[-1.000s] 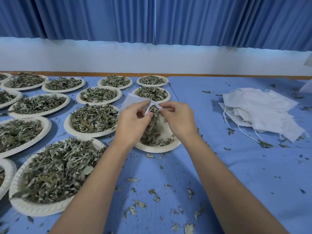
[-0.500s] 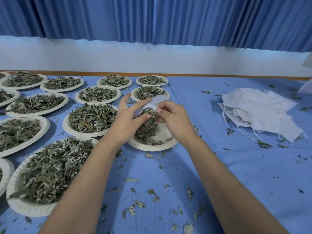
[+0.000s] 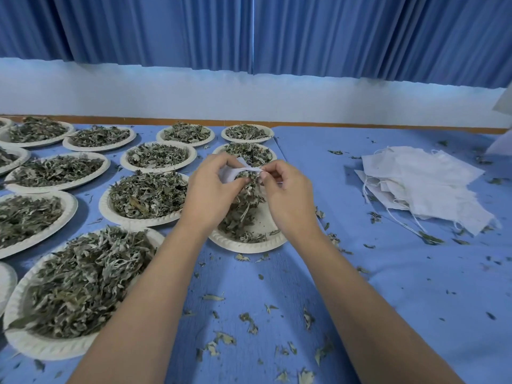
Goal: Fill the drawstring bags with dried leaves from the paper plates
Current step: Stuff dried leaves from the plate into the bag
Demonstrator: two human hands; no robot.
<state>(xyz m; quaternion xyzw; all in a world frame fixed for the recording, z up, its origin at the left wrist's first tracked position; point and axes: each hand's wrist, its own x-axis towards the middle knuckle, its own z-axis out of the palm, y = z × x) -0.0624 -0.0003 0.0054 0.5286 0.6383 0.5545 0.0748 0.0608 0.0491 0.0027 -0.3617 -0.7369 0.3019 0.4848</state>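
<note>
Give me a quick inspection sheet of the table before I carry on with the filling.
Surface: blue cloth, wrinkled at right.
Job's things: white drawstring bag held over a nearly emptied paper plate, a clump of dried leaves at its mouth; full plates at left; pile of empty bags at right.
Clutter: leaf scraps strewn on the cloth.
Hands: left hand grips the bag; right hand pinches its mouth edge.
Cables: nothing seen.
Surroundings: blue curtain above a white wall.
</note>
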